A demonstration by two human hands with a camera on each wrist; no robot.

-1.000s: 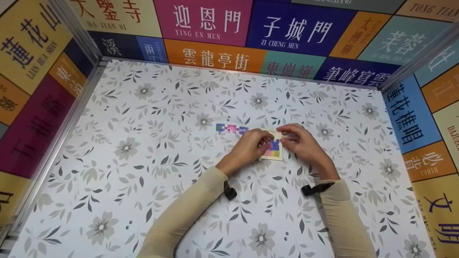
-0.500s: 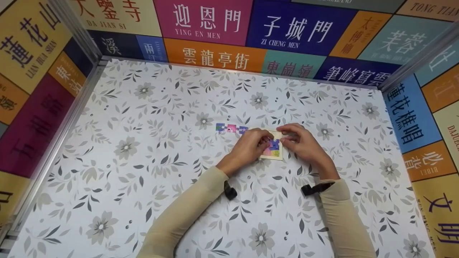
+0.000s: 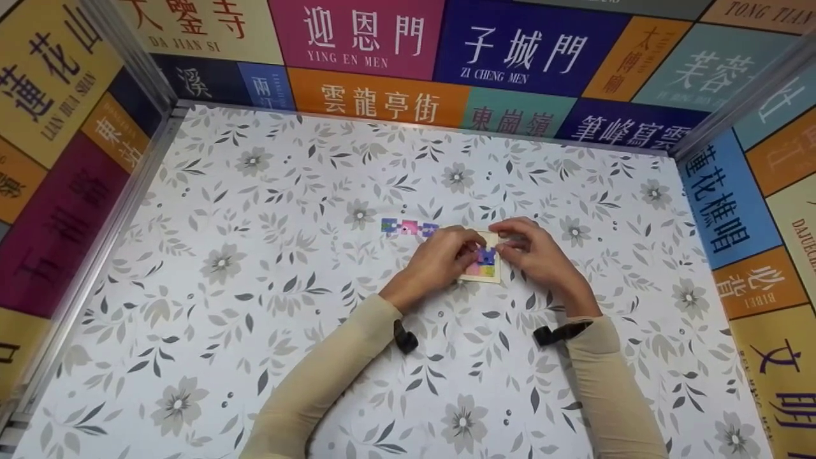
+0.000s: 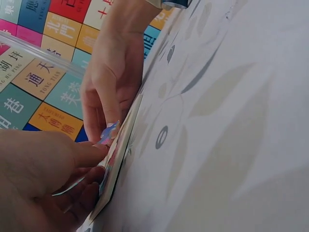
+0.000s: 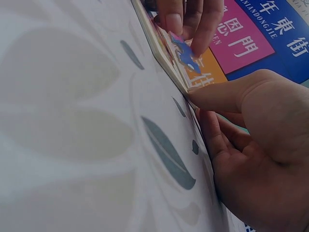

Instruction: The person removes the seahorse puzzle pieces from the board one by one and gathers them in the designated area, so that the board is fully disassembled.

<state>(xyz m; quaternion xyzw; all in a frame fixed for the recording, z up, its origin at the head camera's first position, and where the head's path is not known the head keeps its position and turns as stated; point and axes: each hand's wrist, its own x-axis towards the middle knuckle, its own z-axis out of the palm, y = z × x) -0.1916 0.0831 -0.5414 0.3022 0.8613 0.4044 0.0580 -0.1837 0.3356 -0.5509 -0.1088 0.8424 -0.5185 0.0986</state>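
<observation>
A small square puzzle tray [image 3: 481, 279] with a cream rim lies on the table, colourful pieces inside its lower part. Over it, my left hand [image 3: 440, 258] pinches a blue-purple puzzle piece [image 3: 486, 256] between thumb and finger. In the right wrist view that puzzle piece [image 5: 183, 54] is tilted up above the tray's surface. My right hand [image 3: 539, 255] grips the tray's right side, its thumb on the rim and other fingers along the edge, as the right wrist view shows. The left hand covers part of the tray.
Left of the tray lies a row of puzzle pieces [image 3: 410, 227], blue-green, pink and purple; its right end meets the left hand. White cloth with grey flowers [image 3: 223, 261] covers the table. Printed panels [image 3: 376, 99] wall in the back and sides.
The blue-purple piece has turned slightly between the left fingers. Both hands stay at the tray, and the head view has shifted a little.
</observation>
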